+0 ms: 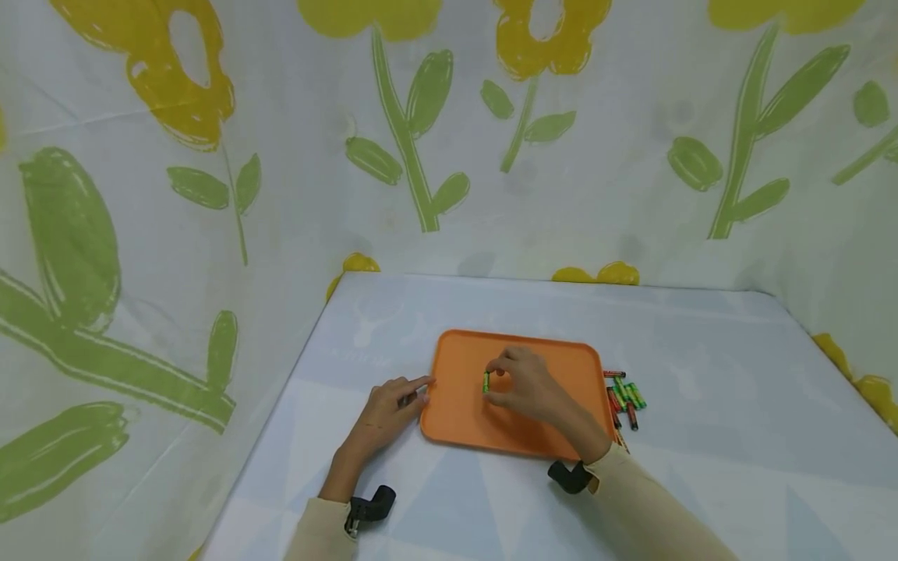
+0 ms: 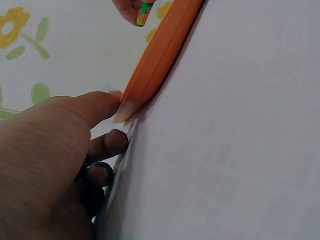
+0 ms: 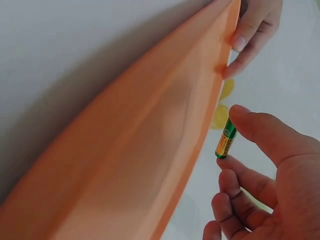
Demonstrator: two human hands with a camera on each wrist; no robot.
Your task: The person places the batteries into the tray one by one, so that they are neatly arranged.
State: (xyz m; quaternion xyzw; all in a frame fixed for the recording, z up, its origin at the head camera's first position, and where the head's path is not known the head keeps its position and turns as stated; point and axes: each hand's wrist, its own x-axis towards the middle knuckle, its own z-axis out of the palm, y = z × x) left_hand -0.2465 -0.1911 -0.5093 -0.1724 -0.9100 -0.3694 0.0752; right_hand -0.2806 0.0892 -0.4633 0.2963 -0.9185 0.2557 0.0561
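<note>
A slim green battery with a yellow band, pinched end to end by the right hand, points twelve-to-six above the orange tray, toward nine o'clock from its centre. The low-rimmed, round-cornered tray lies on the surface, long sides running nine-to-three.

Curtained-off space: flower-print cloth on 3 sides of a table.
</note>
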